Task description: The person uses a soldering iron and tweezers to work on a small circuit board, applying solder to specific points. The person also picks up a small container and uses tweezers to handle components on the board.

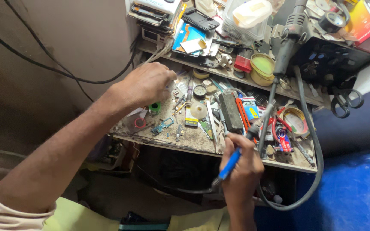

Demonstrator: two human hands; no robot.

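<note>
Between your two hands lies a cluttered wooden shelf [193, 141], strewn with small parts. Your right hand [241, 167] is curled tight around a blue-handled soldering iron [230, 164], held like a pen; its black cord [180, 188] trails off below the fingers toward your lap, and the tip is hidden behind the knuckles. Your left hand [148, 83] reaches to the back of the shelf with fingertips bunched narrowly together, seemingly pinching something small; what they grip cannot be made out. Just beneath those fingers sit a green ring [154, 107] and a red ring [140, 123], and slightly farther toward your right hand, a small blue circuit board [162, 126]. Beyond the right fingers rests a dark rectangular block [230, 112] beside an orange-handled cutter [241, 113].

Judged from this arrangement, the step in hand is fetching a small part or material with the left hand while the iron waits ready. The next move would call for bringing both sets of fingers together over the workpiece, steadying the iron's tip clear of loose parts.
</note>
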